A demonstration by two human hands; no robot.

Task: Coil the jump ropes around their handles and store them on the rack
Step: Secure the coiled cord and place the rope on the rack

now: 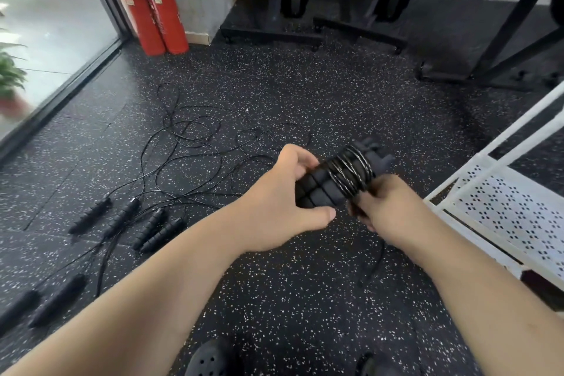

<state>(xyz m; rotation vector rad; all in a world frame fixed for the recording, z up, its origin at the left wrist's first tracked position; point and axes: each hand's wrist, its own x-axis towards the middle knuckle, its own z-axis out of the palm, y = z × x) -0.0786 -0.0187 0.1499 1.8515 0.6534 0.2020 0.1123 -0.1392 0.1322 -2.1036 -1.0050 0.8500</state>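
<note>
Head, hands (283, 192) (389, 207) gripping coiled handles (320, 188), rack (488, 192) beside

- Loose black jump-rope cords (189, 143) and ribbed black foam handles (146, 223) litter nine to ten o'clock.
- White perforated metal rack (503, 201) blocks three o'clock.
- Speckled black rubber floor (351, 94) lies open at twelve.

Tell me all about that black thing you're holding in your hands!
A pair of black handles, ribbed and foam-looking, lies side by side, tilted with the far end higher. A thin shiny black cord is wound round the upper half in many tight turns. The left hand grips the lower end; the right hand holds the cord at the coil. A loose tail dangles below.
</note>
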